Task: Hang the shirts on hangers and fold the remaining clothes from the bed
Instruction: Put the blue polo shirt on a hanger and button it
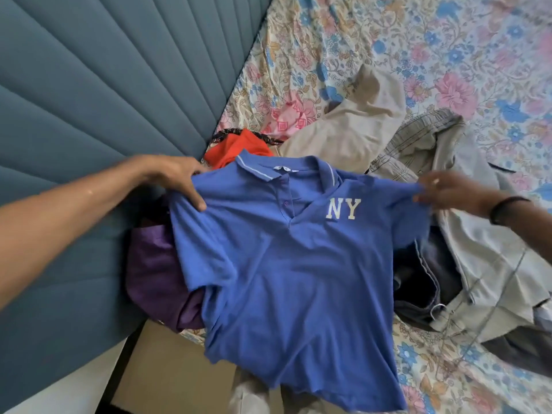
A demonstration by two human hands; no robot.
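A blue polo shirt with white "NY" letters hangs spread out in front of me, held up by its shoulders. My left hand grips the shirt's left shoulder, thumb on the front. My right hand pinches the right shoulder seam. Behind the shirt lies a heap of clothes on the bed: a purple garment, an orange-red one, a beige one and grey-beige trousers. No hanger is plainly in view.
The bed has a floral sheet. A blue padded headboard runs along the left. A brown cardboard-coloured surface sits below the shirt at the bed's edge. Dark clothing lies under the trousers.
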